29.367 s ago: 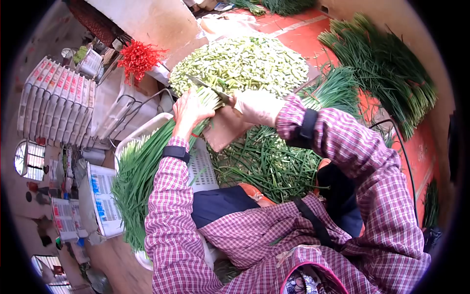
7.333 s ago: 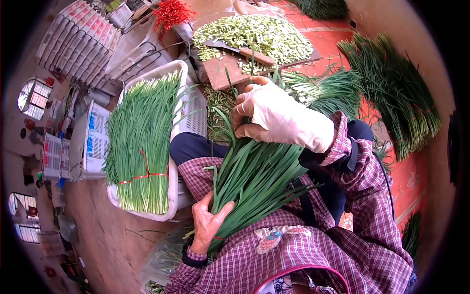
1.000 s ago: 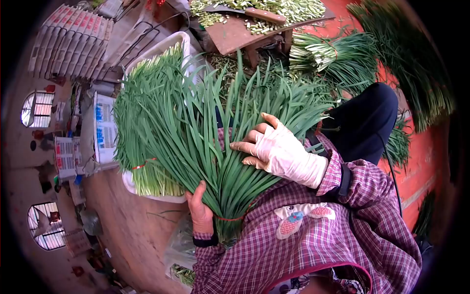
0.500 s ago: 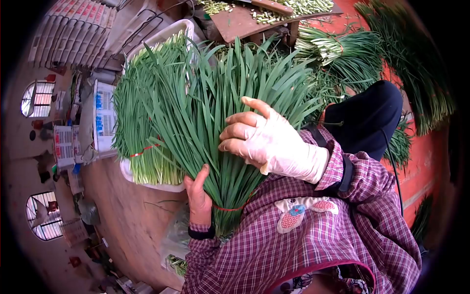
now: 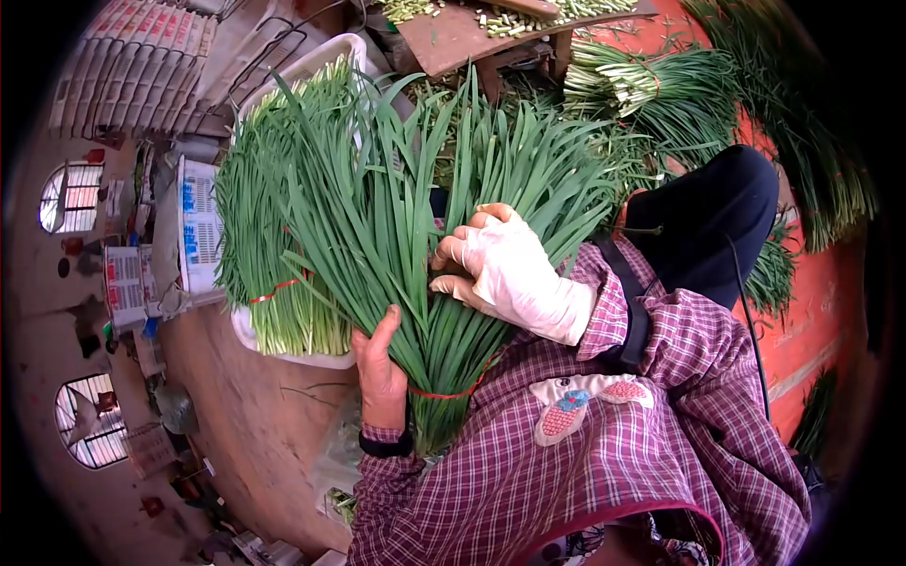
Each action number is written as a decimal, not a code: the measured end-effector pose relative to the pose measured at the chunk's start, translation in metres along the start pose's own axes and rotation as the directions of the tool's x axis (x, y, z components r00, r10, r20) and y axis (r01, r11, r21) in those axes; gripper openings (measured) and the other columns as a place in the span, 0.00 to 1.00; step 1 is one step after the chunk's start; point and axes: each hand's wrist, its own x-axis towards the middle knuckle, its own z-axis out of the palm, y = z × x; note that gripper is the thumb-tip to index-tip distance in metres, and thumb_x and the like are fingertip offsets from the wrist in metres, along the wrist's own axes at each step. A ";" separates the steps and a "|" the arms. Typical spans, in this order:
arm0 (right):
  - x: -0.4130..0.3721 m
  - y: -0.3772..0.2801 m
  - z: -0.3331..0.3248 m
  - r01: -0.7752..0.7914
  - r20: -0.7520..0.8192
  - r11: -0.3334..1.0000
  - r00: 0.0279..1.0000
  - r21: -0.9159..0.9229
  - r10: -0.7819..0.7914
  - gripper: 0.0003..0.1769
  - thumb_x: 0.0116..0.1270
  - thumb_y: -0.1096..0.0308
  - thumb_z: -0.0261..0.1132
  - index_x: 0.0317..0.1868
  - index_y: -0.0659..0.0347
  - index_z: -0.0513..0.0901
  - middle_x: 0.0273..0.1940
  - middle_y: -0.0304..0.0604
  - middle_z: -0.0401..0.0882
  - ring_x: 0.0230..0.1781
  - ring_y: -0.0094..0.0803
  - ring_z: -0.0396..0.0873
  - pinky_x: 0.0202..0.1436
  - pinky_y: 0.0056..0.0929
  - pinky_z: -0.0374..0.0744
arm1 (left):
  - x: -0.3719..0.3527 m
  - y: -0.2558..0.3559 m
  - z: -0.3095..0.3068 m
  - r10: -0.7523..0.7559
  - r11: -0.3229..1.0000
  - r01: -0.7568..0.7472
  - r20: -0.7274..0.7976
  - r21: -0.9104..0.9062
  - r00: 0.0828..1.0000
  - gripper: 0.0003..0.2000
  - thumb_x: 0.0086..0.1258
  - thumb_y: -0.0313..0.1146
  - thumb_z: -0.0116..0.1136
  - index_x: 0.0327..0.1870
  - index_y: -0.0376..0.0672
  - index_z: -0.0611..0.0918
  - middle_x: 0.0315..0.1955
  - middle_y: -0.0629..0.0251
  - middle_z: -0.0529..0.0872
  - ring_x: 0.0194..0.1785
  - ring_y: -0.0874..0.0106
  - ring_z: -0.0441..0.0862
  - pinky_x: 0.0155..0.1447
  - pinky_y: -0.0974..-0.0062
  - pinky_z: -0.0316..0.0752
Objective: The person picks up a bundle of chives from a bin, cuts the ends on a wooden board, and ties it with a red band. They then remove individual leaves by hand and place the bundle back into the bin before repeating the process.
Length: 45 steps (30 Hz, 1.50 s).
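Clamping the bundle of garlic chives [image 5: 396,189] at its red band [image 5: 444,393] over the lap, the left hand [image 5: 380,368] anchors it while the gloved right hand [image 5: 505,274] closes its fingers among the leaves, apparently culling; pulling one needs a firm base.

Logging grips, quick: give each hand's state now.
Left hand: closed around the chive bunch near its red band.
Right hand: gloved, curled among its leaves; grip unclear.

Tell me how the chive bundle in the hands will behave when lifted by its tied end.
Probably floppy: the chive bundle fans wide above the left hand, its leaves bending outward. The red band near the base likely keeps the stalks together. Seemingly light: one hand holds its base.
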 end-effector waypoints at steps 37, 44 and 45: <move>0.008 0.030 -0.027 0.189 0.246 0.949 0.961 -0.251 -0.127 0.16 0.63 0.51 0.66 0.37 0.54 0.77 0.27 0.40 0.75 0.38 0.40 0.80 0.72 0.55 0.64 | -0.003 -0.006 -0.013 -0.023 1.000 0.023 -0.093 0.002 0.995 0.17 0.71 0.28 0.61 0.59 0.37 0.77 0.53 0.61 0.82 0.54 0.67 0.81 0.59 0.66 0.77; -0.004 0.026 -0.004 0.094 0.275 0.989 0.960 -0.117 -0.059 0.25 0.65 0.50 0.62 0.60 0.48 0.78 0.39 0.42 0.79 0.39 0.41 0.80 0.50 0.45 0.75 | -0.006 0.004 -0.001 0.024 0.983 -0.031 0.042 0.179 0.999 0.24 0.69 0.28 0.61 0.65 0.33 0.71 0.58 0.61 0.78 0.58 0.69 0.76 0.67 0.70 0.68; -0.004 0.026 -0.001 0.095 0.274 0.988 0.960 -0.119 -0.059 0.25 0.65 0.50 0.62 0.60 0.48 0.78 0.39 0.42 0.79 0.39 0.41 0.80 0.50 0.45 0.75 | -0.007 0.008 0.002 0.030 0.968 -0.057 0.113 0.244 0.993 0.26 0.68 0.28 0.61 0.66 0.33 0.70 0.58 0.61 0.78 0.59 0.69 0.76 0.67 0.70 0.67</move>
